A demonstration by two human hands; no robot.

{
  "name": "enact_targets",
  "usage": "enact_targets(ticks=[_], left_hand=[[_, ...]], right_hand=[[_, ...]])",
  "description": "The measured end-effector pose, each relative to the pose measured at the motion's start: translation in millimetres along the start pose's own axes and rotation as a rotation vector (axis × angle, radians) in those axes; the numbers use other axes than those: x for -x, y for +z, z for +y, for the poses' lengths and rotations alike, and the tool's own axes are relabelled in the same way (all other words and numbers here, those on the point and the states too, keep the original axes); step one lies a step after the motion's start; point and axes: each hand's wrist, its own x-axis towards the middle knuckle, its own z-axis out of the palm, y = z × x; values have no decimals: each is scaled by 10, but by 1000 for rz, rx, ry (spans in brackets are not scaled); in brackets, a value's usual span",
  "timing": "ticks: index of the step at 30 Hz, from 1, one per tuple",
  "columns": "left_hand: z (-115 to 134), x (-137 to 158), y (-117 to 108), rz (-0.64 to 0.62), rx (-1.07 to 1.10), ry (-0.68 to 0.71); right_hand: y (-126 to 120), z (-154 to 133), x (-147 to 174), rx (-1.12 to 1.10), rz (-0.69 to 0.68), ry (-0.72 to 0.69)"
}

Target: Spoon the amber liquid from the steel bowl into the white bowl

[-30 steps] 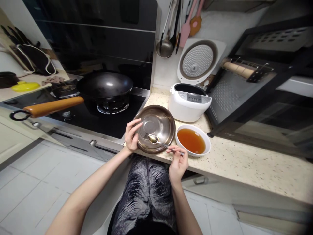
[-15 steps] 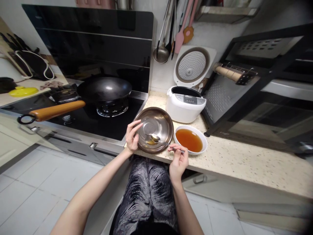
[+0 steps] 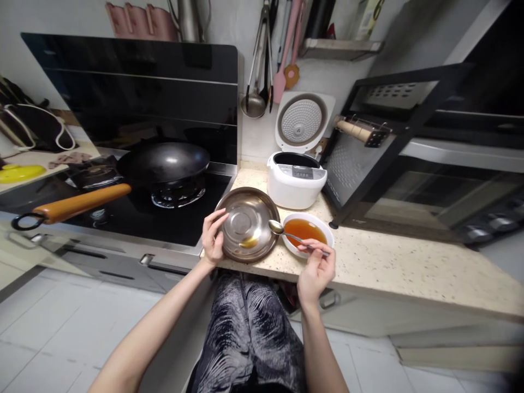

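Note:
My left hand (image 3: 213, 240) grips the left rim of a shiny metal bowl (image 3: 264, 210), with the fingers curved over the edge. A small pool of yellowish liquid (image 3: 249, 242) lies on the bowl's bottom. In my right hand (image 3: 317, 267) is a metal spoon (image 3: 275, 227), pinched by its handle. The spoon's head hovers at the bowl's right rim, close to a white bowl (image 3: 330, 243) of orange-brown liquid (image 3: 305, 229). Its handle crosses above that white bowl. Both bowls stand side by side at the counter's front edge.
Behind the bowls, a white rice cooker (image 3: 295, 191) stands with its lid up. A black wok (image 3: 164, 161) sits on the stove at left, its wooden handle (image 3: 84, 202) jutting forward. A black rack with an oven (image 3: 413, 191) borders the speckled counter (image 3: 393, 262) on the right.
My right hand has carried the spoon up and rightward, from inside the metal bowl to its right rim beside the white bowl. My left hand stays on the rim. The view has shifted.

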Motion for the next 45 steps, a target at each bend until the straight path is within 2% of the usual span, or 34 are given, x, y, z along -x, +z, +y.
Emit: enact_targets(ticks=[5,9,12,17,20,25,28,33,35,38,42,45], left_hand=[[-4,-5,-1,8,-6,5],[-8,-9,-5,9,-48,9],[-10,-13,-8,9,-57,5],[-8,-14,-9,7,-34,10],[-14,-7,-7,6,-47,-3],[-23,2,-4,8,-63,-10],[-18,2,-2,7,-58,-5],[-11,1,-2,-3,-57,-9],[-7,0,-2,-5,-62,-12],[-1,-4,-3,-5,-62,-9],[8,-11,0,-3,-31,4],[13,-13,4,-1,-24,6]], right_hand=[[-168,17,-154,52,95,-83],[-296,96,-191,158,84,-203],[-386,170,-192,248,-15,-368],[-498,287,-184,367,-269,-703],[-551,355,-166,415,-374,-771],[-610,380,-174,435,-404,-758],[-594,318,-190,410,-328,-743],[-464,182,-115,330,-140,-599],[-385,134,-45,277,-121,-568],[-242,71,79,201,-157,-514],[-52,35,217,178,-322,-385],[32,70,270,176,-400,-354]])
